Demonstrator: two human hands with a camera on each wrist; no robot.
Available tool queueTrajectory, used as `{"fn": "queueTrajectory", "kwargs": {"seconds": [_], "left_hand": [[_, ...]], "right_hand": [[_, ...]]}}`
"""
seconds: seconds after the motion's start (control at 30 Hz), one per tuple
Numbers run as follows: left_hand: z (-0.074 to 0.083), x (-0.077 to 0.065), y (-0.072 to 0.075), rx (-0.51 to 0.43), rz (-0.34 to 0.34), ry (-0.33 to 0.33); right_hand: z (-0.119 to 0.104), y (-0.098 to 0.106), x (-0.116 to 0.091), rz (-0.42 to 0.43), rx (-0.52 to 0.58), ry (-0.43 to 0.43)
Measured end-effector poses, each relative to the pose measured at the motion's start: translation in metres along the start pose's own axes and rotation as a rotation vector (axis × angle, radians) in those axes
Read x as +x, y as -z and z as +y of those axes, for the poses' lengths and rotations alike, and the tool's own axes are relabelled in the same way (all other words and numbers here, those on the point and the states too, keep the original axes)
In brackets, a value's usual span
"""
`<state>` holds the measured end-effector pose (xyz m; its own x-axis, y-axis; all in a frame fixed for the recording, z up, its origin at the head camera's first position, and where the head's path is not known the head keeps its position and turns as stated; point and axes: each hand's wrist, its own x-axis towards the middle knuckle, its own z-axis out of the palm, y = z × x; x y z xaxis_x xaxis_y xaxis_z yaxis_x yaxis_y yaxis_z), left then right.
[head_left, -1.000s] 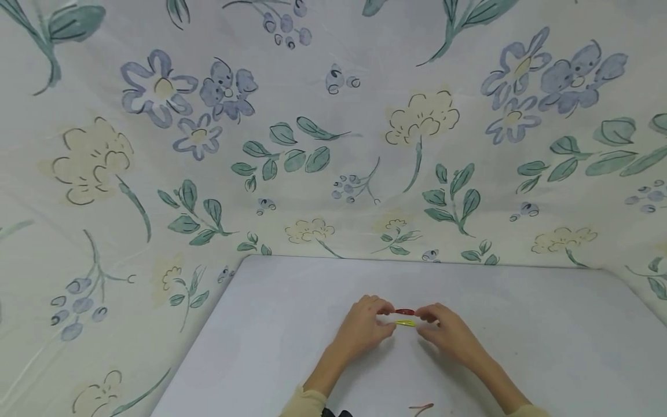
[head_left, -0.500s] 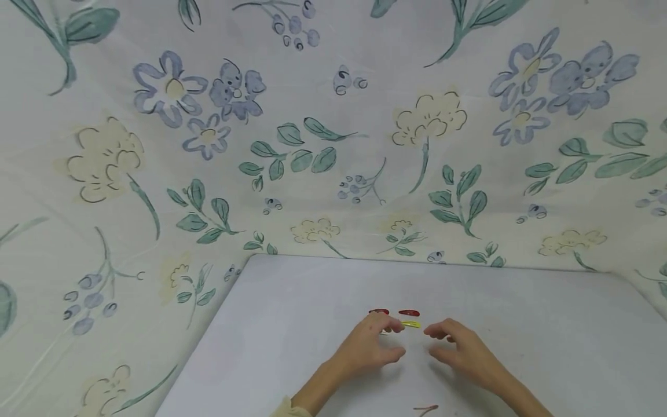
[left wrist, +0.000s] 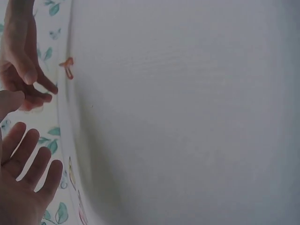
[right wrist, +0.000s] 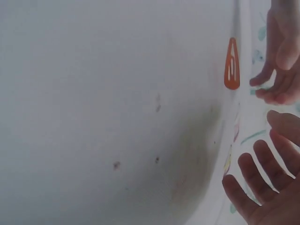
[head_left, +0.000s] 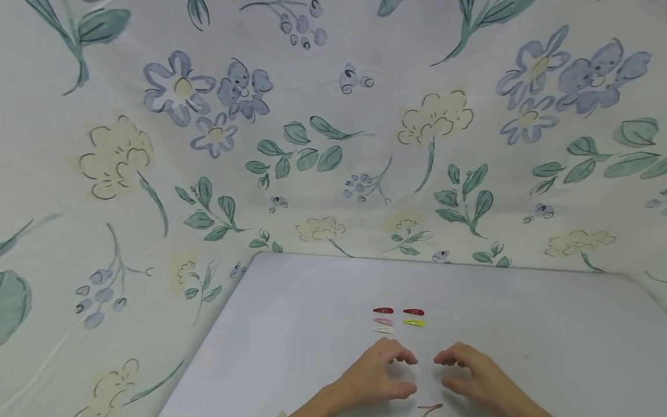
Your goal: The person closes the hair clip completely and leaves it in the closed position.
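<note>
Snap hair clips lie on the white table in two columns. The left column has a dark red clip (head_left: 383, 311), a pink clip (head_left: 383, 321) and a white clip (head_left: 384, 330). On the right, another dark red clip (head_left: 414, 312) sits above a yellow clip (head_left: 414, 323). My left hand (head_left: 376, 373) is just nearer me than the white clip, fingers loosely bent and holding nothing. Facing it, my right hand (head_left: 476, 373) is likewise relaxed, with a gap between the two. An orange snap clip (right wrist: 231, 85) stands open near the table's front, below the hands in the head view.
The white table (head_left: 292, 313) reaches back to a curtain (head_left: 333, 191) printed with flowers and leaves. Small dark specks (right wrist: 116, 165) mark the tabletop in the right wrist view.
Both hands have let go of the clips and drawn back toward me, uncovering both columns. The clips themselves stay in place on the table; the head view has shifted slightly.
</note>
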<state>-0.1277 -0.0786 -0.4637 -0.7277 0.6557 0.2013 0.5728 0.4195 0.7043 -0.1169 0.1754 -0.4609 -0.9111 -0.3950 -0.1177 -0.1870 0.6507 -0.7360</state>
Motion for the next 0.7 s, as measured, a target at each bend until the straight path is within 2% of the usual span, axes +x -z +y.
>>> {"fn": "queueTrajectory", "kwargs": {"seconds": [0.17,0.27,0.4,0.5,0.63,0.7], "left_hand": [[0.002,-0.007,-0.011,0.018,-0.068,0.015],[0.003,-0.01,-0.016,0.032,-0.085,0.025],[0.002,-0.012,-0.021,0.044,-0.083,0.017],[0.0,-0.013,-0.024,0.066,-0.087,0.003],[-0.001,-0.012,-0.027,0.172,-0.092,-0.048],[-0.001,-0.012,-0.028,0.221,-0.092,-0.075]], "right_hand": [[0.001,-0.004,-0.005,-0.064,0.039,-0.031],[0.005,-0.007,-0.008,-0.094,0.01,0.027],[0.012,-0.012,-0.01,-0.095,-0.049,0.128],[0.015,-0.016,-0.01,-0.098,-0.068,0.106],[0.017,-0.021,-0.009,-0.106,-0.129,0.087],[0.018,-0.024,-0.008,-0.093,-0.169,0.133]]}}
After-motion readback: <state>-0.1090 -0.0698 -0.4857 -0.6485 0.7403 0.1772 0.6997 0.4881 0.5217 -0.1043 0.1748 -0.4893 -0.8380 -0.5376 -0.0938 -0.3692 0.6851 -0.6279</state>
